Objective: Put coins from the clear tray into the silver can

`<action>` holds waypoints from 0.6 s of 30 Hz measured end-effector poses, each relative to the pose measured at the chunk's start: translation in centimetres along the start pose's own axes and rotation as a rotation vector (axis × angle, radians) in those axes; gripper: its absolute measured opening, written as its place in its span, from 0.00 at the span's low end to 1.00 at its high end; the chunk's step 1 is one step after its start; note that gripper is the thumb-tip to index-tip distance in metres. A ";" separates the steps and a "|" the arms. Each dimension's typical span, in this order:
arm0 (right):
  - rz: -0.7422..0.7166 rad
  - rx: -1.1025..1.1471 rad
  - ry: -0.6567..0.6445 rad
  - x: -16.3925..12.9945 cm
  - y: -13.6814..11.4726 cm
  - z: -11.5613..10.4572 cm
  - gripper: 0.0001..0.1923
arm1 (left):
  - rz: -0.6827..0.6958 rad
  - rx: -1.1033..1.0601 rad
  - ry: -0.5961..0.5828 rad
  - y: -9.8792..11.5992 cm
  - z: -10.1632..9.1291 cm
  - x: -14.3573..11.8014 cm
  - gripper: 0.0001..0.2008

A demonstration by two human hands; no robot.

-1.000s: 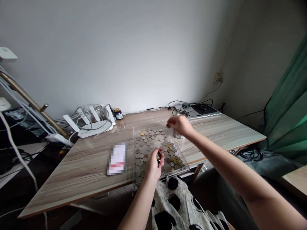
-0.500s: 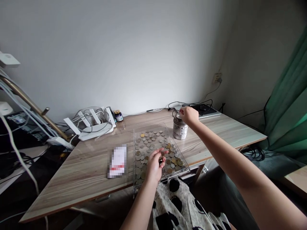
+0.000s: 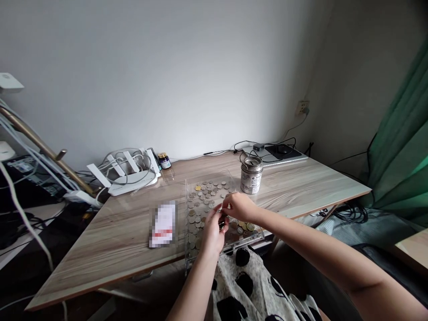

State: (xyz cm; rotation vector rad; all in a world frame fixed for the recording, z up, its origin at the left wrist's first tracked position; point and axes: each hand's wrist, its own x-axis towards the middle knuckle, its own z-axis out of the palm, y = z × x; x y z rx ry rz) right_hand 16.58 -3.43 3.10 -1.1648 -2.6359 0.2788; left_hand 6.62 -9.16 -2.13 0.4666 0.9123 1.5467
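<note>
On the wooden table (image 3: 110, 232) lay a clear tray (image 3: 190, 256) of coins (image 3: 207, 194); above it the left hand (image 3: 214, 232) cupped some coins, and the right hand (image 3: 239, 207) pinched at them, fingertips narrow.

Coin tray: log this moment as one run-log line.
left hand: holds coins over coin tray | right hand: fingertips at left hand's coins | tin can: upright beside tray, untouched

One camera sits on the person's head. It looks forward and down at the table (image 3: 117, 232), quite near, with the far wall (image 3: 167, 67) behind it.
</note>
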 end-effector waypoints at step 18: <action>0.726 -0.241 0.311 5.9 10.3 -9.5 0.09 | -0.075 0.073 -0.005 0.6 0.5 -0.6 0.16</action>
